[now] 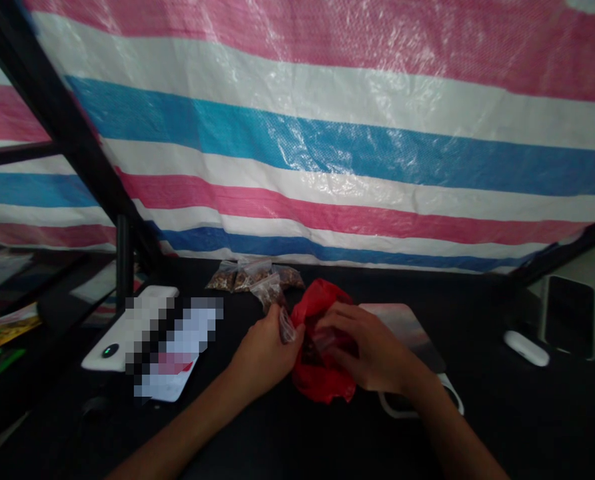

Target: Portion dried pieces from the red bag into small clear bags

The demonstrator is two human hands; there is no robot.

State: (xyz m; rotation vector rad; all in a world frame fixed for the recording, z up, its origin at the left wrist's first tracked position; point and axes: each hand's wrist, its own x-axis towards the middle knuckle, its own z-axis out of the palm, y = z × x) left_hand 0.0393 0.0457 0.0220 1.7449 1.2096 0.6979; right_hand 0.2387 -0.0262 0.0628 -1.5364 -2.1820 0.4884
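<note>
Red plastic bag gripped by the right hand; left hand pinches a clear packet.

A plastic carrier bag is lying on the desk between the left hand and the right hand, with 1 zip bag sitting in the left hand. More zip bags are lying behind, a phone is standing far right, and a blurred packet is lying left.
</note>
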